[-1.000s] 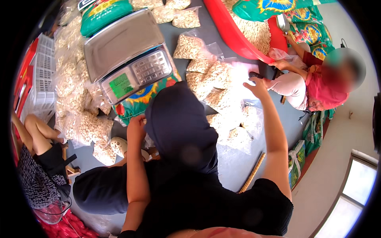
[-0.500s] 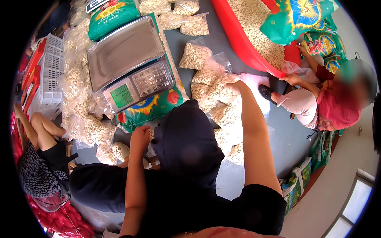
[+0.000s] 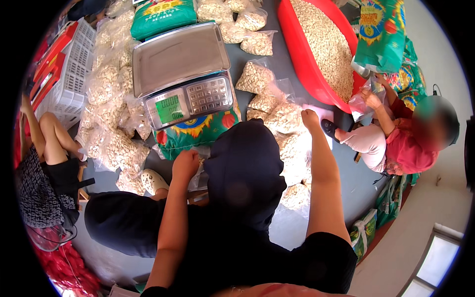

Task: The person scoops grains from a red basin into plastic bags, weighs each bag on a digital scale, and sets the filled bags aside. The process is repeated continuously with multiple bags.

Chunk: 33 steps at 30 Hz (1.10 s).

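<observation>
My left hand (image 3: 185, 165) is closed at the top of a clear plastic bag (image 3: 200, 179), just in front of the scale. Part of that bag lies hidden behind my dark trouser knee (image 3: 242, 168). My right hand (image 3: 310, 119) is curled closed at the right side of a heap of filled clear bags (image 3: 284, 118) holding pale, flat, seed-like pieces. What its fingers hold, if anything, is hidden. Beyond my left hand, a digital scale (image 3: 183, 74) with a bare steel pan rests on a green printed sack (image 3: 193, 138).
More filled bags (image 3: 106, 119) line the left side, near white and red crates (image 3: 69, 74). A red tub (image 3: 302, 64) of loose pale pieces stands at the far right. A co-worker in red (image 3: 410, 143) sits beside it; another person (image 3: 42, 193) sits at left.
The whole view has shifted, so things sit further right and lower. My right hand's fingers have curled in. The co-worker's clear bag is lifted higher, and the green sack by the tub hangs more upright.
</observation>
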### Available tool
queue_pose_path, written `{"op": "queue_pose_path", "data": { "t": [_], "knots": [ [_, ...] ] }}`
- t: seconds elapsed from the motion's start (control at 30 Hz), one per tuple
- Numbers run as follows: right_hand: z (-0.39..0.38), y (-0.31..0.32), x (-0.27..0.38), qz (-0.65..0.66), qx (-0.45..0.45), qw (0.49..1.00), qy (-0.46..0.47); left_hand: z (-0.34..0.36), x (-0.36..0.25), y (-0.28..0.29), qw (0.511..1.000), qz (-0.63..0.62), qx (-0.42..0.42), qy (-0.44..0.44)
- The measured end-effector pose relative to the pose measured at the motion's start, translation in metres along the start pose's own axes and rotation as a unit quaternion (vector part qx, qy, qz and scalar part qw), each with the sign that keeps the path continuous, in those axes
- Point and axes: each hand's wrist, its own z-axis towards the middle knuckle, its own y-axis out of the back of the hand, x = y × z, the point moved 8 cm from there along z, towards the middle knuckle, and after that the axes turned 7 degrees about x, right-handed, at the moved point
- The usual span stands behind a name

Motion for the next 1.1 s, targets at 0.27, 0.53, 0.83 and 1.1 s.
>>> {"op": "queue_pose_path", "data": {
  "t": [0.27, 0.53, 0.83, 1.1],
  "knots": [
    [-0.015, 0.081, 0.125, 0.349, -0.029, 0.936, 0.025, 0.000, 0.004, -0.006, 0.999, -0.025, 0.034, 0.005],
    [-0.066, 0.166, 0.359, 0.608, 0.060, 0.776, 0.159, -0.009, -0.004, 0.004, 0.999, -0.009, 0.033, 0.037],
    [0.005, 0.090, 0.482, 0.469, 0.070, 0.852, 0.221, -0.005, -0.004, 0.004, 0.998, -0.040, 0.038, 0.036],
    [-0.042, 0.057, 0.517, -0.225, -0.029, 0.914, 0.335, -0.006, -0.008, 0.006, 0.997, -0.066, 0.026, 0.010]
  ]
}}
